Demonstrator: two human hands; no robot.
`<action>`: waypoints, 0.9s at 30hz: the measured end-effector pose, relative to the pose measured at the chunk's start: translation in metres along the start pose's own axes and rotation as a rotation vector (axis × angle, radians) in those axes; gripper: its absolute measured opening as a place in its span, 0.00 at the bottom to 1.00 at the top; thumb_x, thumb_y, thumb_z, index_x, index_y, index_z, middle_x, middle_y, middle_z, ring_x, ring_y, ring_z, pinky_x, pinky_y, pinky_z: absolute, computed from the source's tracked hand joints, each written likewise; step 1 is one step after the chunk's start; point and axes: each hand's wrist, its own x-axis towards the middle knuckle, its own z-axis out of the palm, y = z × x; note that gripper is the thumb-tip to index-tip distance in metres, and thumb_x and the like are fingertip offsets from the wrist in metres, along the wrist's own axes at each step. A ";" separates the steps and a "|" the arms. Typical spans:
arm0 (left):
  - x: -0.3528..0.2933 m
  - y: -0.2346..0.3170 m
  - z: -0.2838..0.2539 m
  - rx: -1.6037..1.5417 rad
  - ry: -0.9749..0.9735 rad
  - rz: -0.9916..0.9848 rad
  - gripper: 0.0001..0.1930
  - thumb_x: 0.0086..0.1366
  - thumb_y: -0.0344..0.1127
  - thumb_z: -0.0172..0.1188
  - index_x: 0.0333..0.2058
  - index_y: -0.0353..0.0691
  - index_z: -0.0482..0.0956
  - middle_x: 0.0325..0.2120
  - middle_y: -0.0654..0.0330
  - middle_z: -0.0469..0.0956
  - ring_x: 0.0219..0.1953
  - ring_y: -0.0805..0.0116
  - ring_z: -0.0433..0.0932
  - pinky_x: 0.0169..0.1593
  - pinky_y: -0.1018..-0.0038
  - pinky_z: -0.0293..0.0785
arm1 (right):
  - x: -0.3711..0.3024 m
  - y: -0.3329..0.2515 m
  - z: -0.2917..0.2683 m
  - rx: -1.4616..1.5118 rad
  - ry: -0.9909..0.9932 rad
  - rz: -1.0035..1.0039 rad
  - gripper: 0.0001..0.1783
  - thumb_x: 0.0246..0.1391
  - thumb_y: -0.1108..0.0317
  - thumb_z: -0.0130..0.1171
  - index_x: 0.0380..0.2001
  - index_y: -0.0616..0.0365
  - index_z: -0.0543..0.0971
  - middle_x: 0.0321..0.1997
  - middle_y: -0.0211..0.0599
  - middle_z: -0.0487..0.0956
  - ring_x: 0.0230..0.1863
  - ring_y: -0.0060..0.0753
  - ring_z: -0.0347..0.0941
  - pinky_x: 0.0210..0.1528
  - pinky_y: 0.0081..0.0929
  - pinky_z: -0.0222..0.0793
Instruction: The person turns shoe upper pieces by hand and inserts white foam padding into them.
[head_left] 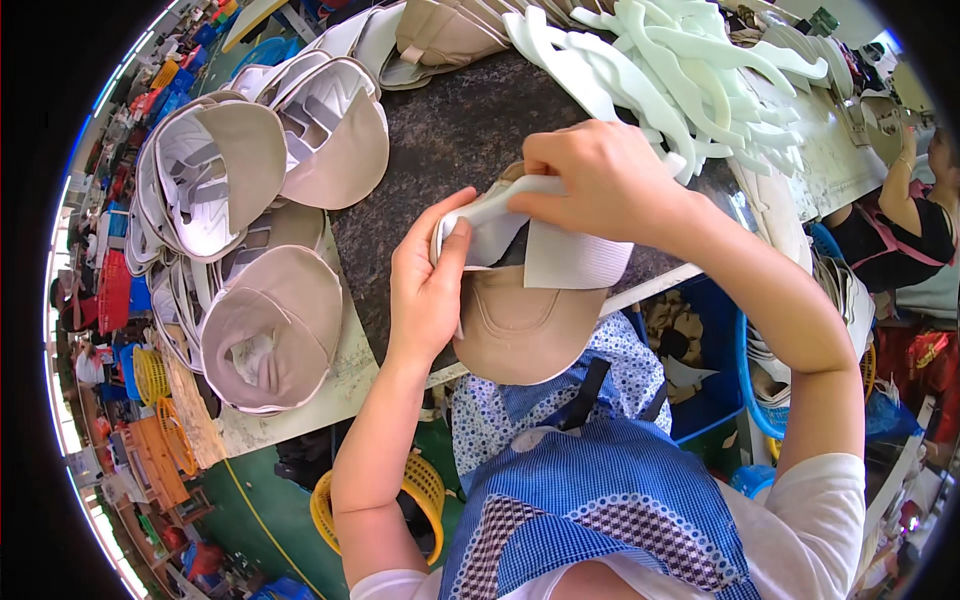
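Note:
A beige cap [528, 335] is held at the table's near edge, its brim toward me and its hollow side showing. My left hand [425, 280] is closed on the cap's left edge, the thumb lying over the rim. A pale foam strip [490, 208] runs along that rim. Above the cap, my right hand [605, 185] pinches the strip between thumb and fingers. A white ribbed flap [578, 258] hangs over the cap's right part, below my right hand. The far side of the cap is partly hidden by my hands.
Stacks of beige caps [255, 165] stand on the left of the dark tabletop [440, 130]. Pale green foam strips [680, 70] are heaped at the back right. Below the edge stand a blue bin [715, 340] and a yellow basket [428, 490]. Another person [905, 215] is at far right.

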 end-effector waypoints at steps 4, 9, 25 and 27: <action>0.000 0.003 0.007 0.106 0.060 0.138 0.18 0.70 0.31 0.58 0.56 0.34 0.76 0.46 0.57 0.81 0.48 0.73 0.78 0.54 0.76 0.72 | -0.008 0.008 0.000 0.176 0.071 -0.062 0.11 0.52 0.59 0.62 0.29 0.56 0.82 0.26 0.41 0.82 0.31 0.50 0.80 0.34 0.42 0.75; 0.003 0.002 0.009 0.259 0.044 0.084 0.19 0.66 0.27 0.61 0.56 0.34 0.76 0.47 0.57 0.80 0.48 0.73 0.78 0.54 0.74 0.73 | -0.010 0.008 0.006 0.185 0.077 -0.023 0.12 0.54 0.58 0.61 0.29 0.56 0.82 0.27 0.42 0.82 0.32 0.49 0.80 0.35 0.42 0.75; 0.026 0.018 0.014 0.323 -0.166 0.017 0.16 0.60 0.21 0.59 0.48 0.35 0.80 0.29 0.70 0.75 0.32 0.83 0.73 0.41 0.82 0.72 | -0.040 0.031 -0.010 0.063 0.126 0.025 0.13 0.50 0.58 0.68 0.27 0.55 0.81 0.24 0.37 0.79 0.27 0.42 0.77 0.30 0.35 0.72; 0.025 0.018 0.016 0.279 -0.171 0.017 0.19 0.60 0.21 0.58 0.51 0.35 0.80 0.30 0.70 0.75 0.32 0.83 0.72 0.41 0.83 0.71 | -0.042 0.031 -0.016 0.215 0.127 -0.024 0.09 0.52 0.63 0.67 0.32 0.57 0.82 0.31 0.38 0.80 0.33 0.41 0.78 0.35 0.34 0.73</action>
